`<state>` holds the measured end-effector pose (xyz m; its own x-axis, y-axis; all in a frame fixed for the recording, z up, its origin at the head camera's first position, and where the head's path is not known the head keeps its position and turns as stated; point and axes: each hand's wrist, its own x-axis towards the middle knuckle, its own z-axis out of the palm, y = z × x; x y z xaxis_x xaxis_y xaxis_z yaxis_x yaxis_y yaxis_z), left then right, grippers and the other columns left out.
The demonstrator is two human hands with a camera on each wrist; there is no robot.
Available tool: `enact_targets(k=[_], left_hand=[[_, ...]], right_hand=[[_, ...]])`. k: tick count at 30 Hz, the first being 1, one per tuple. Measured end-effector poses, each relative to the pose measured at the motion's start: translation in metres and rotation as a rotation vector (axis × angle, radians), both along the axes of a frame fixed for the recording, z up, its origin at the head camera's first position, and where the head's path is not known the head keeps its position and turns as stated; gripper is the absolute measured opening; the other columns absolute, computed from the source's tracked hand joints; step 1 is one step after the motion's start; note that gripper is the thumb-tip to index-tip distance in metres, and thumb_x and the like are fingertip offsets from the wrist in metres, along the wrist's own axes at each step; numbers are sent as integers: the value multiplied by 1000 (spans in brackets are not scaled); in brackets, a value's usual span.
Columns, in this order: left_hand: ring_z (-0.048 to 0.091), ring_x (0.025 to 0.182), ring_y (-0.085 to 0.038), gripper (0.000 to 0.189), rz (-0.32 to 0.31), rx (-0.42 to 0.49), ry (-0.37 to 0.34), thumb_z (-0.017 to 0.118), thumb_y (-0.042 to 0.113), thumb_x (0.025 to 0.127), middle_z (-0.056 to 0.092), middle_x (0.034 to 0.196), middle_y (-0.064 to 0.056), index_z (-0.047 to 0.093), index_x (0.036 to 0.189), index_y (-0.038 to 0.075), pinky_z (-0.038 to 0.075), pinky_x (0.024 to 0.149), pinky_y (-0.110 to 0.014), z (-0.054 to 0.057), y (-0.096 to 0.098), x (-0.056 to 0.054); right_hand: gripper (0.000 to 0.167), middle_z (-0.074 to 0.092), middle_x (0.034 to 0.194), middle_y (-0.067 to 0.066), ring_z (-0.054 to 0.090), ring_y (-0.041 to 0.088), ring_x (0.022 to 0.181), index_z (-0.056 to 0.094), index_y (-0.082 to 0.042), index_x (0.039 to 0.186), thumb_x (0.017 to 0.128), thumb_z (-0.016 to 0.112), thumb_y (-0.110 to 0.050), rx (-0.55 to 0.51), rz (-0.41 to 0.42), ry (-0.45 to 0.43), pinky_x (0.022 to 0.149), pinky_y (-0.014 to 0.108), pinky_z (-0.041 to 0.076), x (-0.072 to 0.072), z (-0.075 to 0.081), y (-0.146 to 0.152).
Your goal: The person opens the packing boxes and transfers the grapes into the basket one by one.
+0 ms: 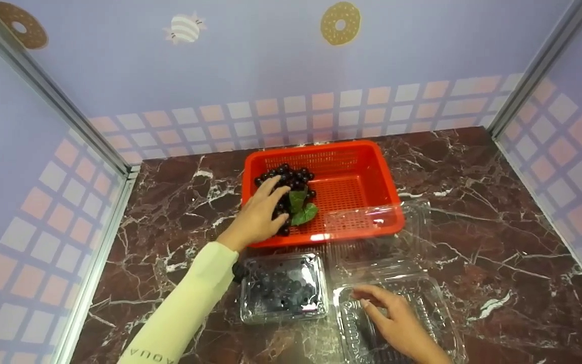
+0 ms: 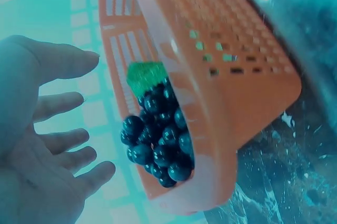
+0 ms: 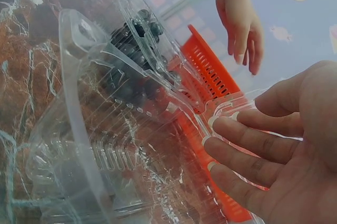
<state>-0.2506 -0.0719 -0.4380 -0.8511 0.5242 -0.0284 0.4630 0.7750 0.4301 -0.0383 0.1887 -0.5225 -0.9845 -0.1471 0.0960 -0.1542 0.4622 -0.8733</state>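
Note:
My left hand [image 1: 256,215] hovers over a bunch of dark grapes [image 1: 298,177] with green leaves [image 1: 303,215], at the left end of a red plastic basket [image 1: 344,194]. In the left wrist view its fingers are spread, with a gap between them and the grapes [image 2: 158,145]. My right hand [image 1: 394,321] is above an open clear plastic clamshell box [image 1: 447,323], fingers loosely bent and holding nothing. The box's raised lid [image 1: 377,222] overlaps the basket's front right corner. In the right wrist view the right fingertips [image 3: 218,145] are close to the box's edge.
A closed clear clamshell box [image 1: 283,318] with dark grapes inside stands in front of the basket, left of the open box. The dark marbled tabletop [image 1: 483,242] is bounded by patterned panels [image 1: 271,65] at the back and both sides.

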Motion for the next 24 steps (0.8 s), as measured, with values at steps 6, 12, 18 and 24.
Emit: enact_targets(k=[6, 12, 18, 24], left_hand=[[25, 147, -26, 61, -46, 70, 85, 62, 25, 93, 21, 161, -3, 37, 148, 18, 27, 117, -50, 5, -2, 28], [33, 143, -26, 59, -71, 101, 168, 63, 26, 92, 28, 158, -3, 40, 146, 18, 33, 114, -48, 8, -8, 57], [40, 139, -25, 59, -44, 118, 203, 63, 26, 92, 37, 153, -2, 40, 146, 20, 37, 112, -45, 5, -20, 89], [45, 134, -25, 57, -69, 104, 208, 63, 27, 92, 43, 148, -3, 42, 145, 19, 41, 110, -45, -5, -28, 111]], right_hand=[[29, 71, 113, 5, 67, 19, 102, 62, -7, 123, 94, 57, -6, -31, 19, -18, 91, 31, 55, -1, 0, -2], [30, 69, 117, 5, 66, 23, 106, 61, -11, 124, 94, 57, -9, -61, 13, -64, 92, 29, 54, -1, 5, -3], [29, 69, 117, 0, 65, 18, 106, 61, -11, 124, 96, 56, -14, -30, 35, -54, 93, 32, 53, -4, 5, -9], [28, 70, 111, -2, 66, 15, 101, 62, -15, 123, 95, 58, -14, -2, 43, -17, 90, 31, 55, -6, 3, -14]])
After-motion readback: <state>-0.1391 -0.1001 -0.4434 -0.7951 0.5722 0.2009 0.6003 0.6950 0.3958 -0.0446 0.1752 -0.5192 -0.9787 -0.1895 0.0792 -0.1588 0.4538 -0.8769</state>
